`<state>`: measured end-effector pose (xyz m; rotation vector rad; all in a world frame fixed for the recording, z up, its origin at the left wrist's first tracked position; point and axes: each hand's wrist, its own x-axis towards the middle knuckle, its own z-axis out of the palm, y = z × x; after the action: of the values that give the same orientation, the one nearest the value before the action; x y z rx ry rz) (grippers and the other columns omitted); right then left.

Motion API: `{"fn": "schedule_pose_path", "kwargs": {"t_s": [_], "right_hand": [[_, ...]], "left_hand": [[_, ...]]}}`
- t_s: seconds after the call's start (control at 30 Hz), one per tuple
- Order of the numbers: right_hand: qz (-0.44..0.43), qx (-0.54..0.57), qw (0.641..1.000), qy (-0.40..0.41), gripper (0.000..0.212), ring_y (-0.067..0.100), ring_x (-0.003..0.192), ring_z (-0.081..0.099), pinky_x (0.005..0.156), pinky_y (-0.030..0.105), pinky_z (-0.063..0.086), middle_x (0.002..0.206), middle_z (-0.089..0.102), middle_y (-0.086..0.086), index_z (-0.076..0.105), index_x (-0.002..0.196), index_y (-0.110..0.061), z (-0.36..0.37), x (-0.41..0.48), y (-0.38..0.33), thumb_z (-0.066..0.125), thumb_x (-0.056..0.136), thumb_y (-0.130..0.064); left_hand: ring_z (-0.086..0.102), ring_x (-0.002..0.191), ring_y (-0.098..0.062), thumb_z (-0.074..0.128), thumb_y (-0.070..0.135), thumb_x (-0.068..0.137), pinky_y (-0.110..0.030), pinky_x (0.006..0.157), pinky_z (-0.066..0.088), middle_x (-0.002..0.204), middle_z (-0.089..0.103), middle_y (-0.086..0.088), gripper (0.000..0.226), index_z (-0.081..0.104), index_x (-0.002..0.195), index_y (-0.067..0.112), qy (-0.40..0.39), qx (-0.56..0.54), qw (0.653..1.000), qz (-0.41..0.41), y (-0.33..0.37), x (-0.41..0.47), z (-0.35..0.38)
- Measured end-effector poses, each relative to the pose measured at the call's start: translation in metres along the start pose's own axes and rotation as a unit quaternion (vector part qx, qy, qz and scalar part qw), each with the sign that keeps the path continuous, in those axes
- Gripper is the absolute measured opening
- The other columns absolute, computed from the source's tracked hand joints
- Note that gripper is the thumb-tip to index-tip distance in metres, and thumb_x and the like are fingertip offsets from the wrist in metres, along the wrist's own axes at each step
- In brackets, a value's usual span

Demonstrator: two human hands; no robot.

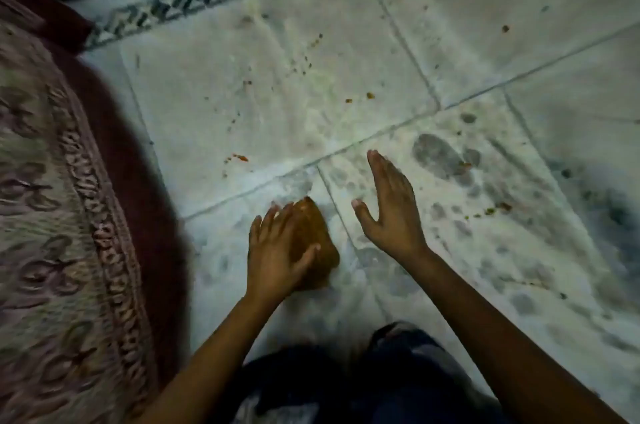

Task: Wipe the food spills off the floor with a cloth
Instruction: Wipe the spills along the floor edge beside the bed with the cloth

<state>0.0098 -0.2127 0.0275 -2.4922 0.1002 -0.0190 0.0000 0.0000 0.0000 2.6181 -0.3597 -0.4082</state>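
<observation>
Cloth [313, 243] lies bunched on the floor [207, 60] under the left hand [277, 250], whose flat fingers press it. The right hand [391, 212] hovers spread and holds nothing. This looks like mid-wipe; next, push toward the crumbs [370, 95].

Left hand [277, 250]: palm down, fingers spread and nearly straight, laid over a brown cloth [320, 233], thumb lying along its near side; motion blur at the fingertips. Left forearm [214, 347]: bare, entering from the lower left edge, angled up and to the right, wrist roughly straight. Right hand [391, 209]: holding nothing, four fingers together and extended away from the body, thumb splayed wide toward the left hand; the two hands near each other, apart. Right forearm [502, 326]: bare, entering from the lower right corner, angled up and to the left.
</observation>
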Motion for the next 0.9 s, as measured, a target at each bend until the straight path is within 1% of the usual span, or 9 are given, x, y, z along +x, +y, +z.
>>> {"fn": "schedule_pose_path", "kwargs": {"t_s": [0.17, 0.3, 0.37, 0.43, 0.57, 0.67, 0.73, 0.8, 0.9], "right_hand": [[-0.021, -0.013, 1.0, 0.019, 0.068, 0.019, 0.142, 0.021, 0.115, 0.035, 0.017, 0.153, 0.026, 0.007, 0.023, 0.147, -0.009, 0.057, 0.003, 0.049, 0.043, 0.088, -0.037], [-0.02, -0.012, 0.999, 0.039, 0.069, 0.019, 0.142, 0.021, 0.115, 0.035, 0.016, 0.153, 0.027, 0.008, 0.023, 0.147, -0.009, 0.074, -0.008, 0.061, 0.041, 0.088, -0.039], [-0.011, -0.007, 0.999, 0.031, 0.069, 0.019, 0.142, 0.021, 0.115, 0.034, 0.016, 0.154, 0.026, 0.008, 0.022, 0.147, -0.01, 0.075, -0.016, 0.058, 0.041, 0.088, -0.04], [-0.012, -0.006, 1.0, 0.026, 0.069, 0.019, 0.142, 0.02, 0.115, 0.033, 0.015, 0.154, 0.026, 0.007, 0.022, 0.147, -0.011, 0.074, -0.022, 0.054, 0.043, 0.088, -0.038], [-0.022, -0.007, 0.999, 0.023, 0.069, 0.016, 0.142, 0.02, 0.115, 0.029, 0.012, 0.154, 0.025, 0.005, 0.021, 0.148, -0.012, 0.07, -0.018, 0.046, 0.048, 0.088, -0.033], [-0.049, -0.009, 0.999, 0.018, 0.068, 0.014, 0.142, 0.017, 0.115, 0.03, 0.012, 0.155, 0.024, 0.004, 0.021, 0.148, -0.013, 0.069, -0.014, 0.04, 0.043, 0.089, -0.039], [-0.049, 0.009, 0.998, 0.025, 0.07, 0.011, 0.141, 0.016, 0.116, 0.032, 0.013, 0.155, 0.024, 0.003, 0.021, 0.148, -0.014, 0.068, -0.01, 0.035, 0.036, 0.087, -0.046], [-0.056, 0.029, 0.997, 0.039, 0.071, 0.011, 0.14, 0.018, 0.115, 0.032, 0.015, 0.154, 0.025, 0.003, 0.022, 0.147, -0.014, 0.07, -0.004, 0.028, 0.033, 0.086, -0.048], [-0.075, 0.036, 0.996, 0.018, 0.073, 0.016, 0.143, 0.019, 0.116, 0.031, 0.013, 0.155, 0.023, 0.004, 0.019, 0.148, -0.014, 0.075, 0.011, 0.014, 0.03, 0.084, -0.049]], "left_hand": [[0.01, 0.142, -0.038, 0.034, 0.08, 0.074, -0.052, 0.111, 0.001, 0.155, 0.02, -0.01, 0.082, 0.026, 0.144, 0.037, 0.024, 0.087, 0.996, 0.0, -0.039, -0.005, 0.082], [0.001, 0.142, -0.042, 0.02, 0.089, 0.069, -0.054, 0.109, -0.011, 0.156, 0.01, -0.017, 0.095, 0.013, 0.147, 0.036, 0.041, 0.13, 0.99, -0.02, -0.042, 0.003, 0.106], [0.01, 0.141, -0.045, 0.027, 0.085, 0.072, -0.059, 0.108, -0.002, 0.154, 0.018, -0.019, 0.092, 0.019, 0.147, 0.033, 0.039, 0.136, 0.989, -0.032, -0.039, 0.006, 0.107], [0.031, 0.132, -0.046, 0.035, 0.074, 0.077, -0.063, 0.105, 0.015, 0.146, 0.036, -0.018, 0.08, 0.034, 0.143, 0.029, 0.058, 0.15, 0.986, -0.041, -0.035, 0.013, 0.107], [0.055, 0.103, -0.034, 0.04, 0.057, 0.085, -0.05, 0.092, 0.031, 0.122, 0.06, -0.01, 0.055, 0.051, 0.13, 0.027, 0.105, 0.141, 0.984, -0.014, -0.038, 0.031, 0.098], [0.059, 0.092, -0.03, 0.037, 0.055, 0.087, -0.042, 0.083, 0.036, 0.112, 0.064, -0.005, 0.053, 0.052, 0.13, 0.029, 0.107, 0.11, 0.988, 0.006, -0.051, 0.041, 0.08], [0.058, 0.095, -0.027, 0.033, 0.057, 0.085, -0.039, 0.083, 0.034, 0.114, 0.063, -0.003, 0.055, 0.048, 0.133, 0.033, 0.12, 0.063, 0.991, -0.009, -0.053, 0.044, 0.06], [0.057, 0.099, -0.026, 0.033, 0.058, 0.084, -0.036, 0.083, 0.034, 0.116, 0.062, -0.001, 0.056, 0.046, 0.133, 0.036, 0.168, 0.023, 0.985, -0.02, -0.055, 0.047, 0.036], [0.059, 0.098, -0.029, 0.035, 0.06, 0.08, -0.039, 0.082, 0.043, 0.112, 0.064, -0.003, 0.056, 0.046, 0.13, 0.036, 0.206, 0.019, 0.978, -0.02, -0.065, 0.061, -0.01]]}}
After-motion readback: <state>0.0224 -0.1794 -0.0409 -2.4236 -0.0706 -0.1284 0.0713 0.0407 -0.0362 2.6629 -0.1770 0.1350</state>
